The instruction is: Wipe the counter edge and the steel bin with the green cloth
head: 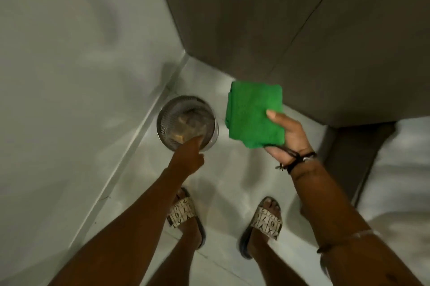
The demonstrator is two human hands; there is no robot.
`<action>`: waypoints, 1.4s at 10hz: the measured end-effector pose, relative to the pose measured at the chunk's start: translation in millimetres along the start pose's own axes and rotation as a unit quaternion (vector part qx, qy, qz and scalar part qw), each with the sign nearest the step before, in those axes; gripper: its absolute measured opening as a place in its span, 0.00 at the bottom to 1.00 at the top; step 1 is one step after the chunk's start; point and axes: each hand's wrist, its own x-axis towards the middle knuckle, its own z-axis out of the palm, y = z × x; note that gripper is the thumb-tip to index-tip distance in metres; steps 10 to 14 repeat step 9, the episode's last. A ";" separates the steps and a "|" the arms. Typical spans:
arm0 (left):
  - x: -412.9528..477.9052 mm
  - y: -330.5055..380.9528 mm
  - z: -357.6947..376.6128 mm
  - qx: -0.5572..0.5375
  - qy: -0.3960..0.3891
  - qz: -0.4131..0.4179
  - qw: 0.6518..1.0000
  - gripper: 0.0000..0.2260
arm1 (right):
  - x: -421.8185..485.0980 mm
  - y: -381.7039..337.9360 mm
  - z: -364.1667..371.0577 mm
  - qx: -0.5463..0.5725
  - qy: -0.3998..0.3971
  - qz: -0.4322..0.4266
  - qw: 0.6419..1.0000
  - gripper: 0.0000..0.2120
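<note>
A round steel bin (162,120) with a perforated wall stands on the floor in the corner, with scraps of waste inside. My left hand (189,154) reaches down to its near rim, fingers bunched over the edge and thumb outside, apparently gripping it. My right hand (287,139) is raised to the right of the bin and holds a folded green cloth (254,114), thumb on top and fingers underneath. The cloth is in the air, apart from the bin.
A pale wall (69,64) runs down the left with a skirting strip. Dark grey cabinet panels (302,29) fill the upper right, above a recessed base (349,157). My two feet in patterned sandals (181,213) stand on the glossy light floor (232,169).
</note>
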 end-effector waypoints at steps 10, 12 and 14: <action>-284.8 389.7 -479.3 0.343 0.316 0.212 0.859 0.45 | -173.8 -393.0 289.5 -0.855 0.183 -0.246 0.417 0.38; -284.8 389.7 -479.3 0.343 0.316 0.212 0.859 0.45 | -173.8 -393.0 289.5 -0.855 0.183 -0.246 0.417 0.38; -284.8 389.7 -479.3 0.343 0.316 0.212 0.859 0.45 | -173.8 -393.0 289.5 -0.855 0.183 -0.246 0.417 0.38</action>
